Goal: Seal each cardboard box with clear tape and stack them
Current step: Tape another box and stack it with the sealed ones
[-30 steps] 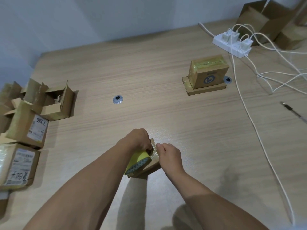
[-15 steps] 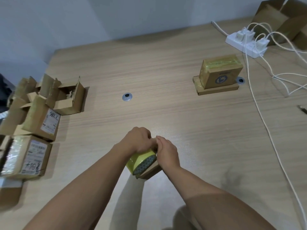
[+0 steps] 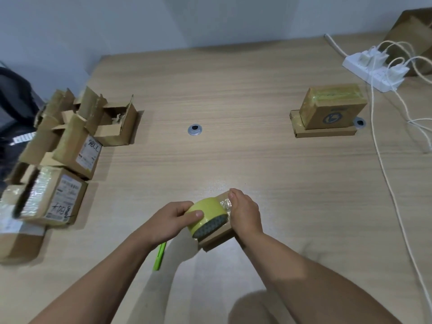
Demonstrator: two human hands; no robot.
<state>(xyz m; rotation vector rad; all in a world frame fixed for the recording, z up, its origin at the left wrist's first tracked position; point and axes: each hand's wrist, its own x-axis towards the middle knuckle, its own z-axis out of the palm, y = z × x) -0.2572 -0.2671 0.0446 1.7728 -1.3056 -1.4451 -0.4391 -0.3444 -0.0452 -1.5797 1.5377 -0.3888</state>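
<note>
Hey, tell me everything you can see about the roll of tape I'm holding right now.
The tape roll is a wide ring of glossy yellow-green tape; the end face toward the camera shows a dark honeycomb pattern. It lies tilted against the top of the small cardboard box, low in mid-view. The left hand grips it, thumb across the winding. A crinkled clear strip runs from it toward the right hand, which holds the box.

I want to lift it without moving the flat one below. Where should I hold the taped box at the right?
Probably come from above and pinch the taped box across its short depth: thumb on the near logo face, fingers behind. It stands free on the flat box, and cables run close by its right side.
</note>
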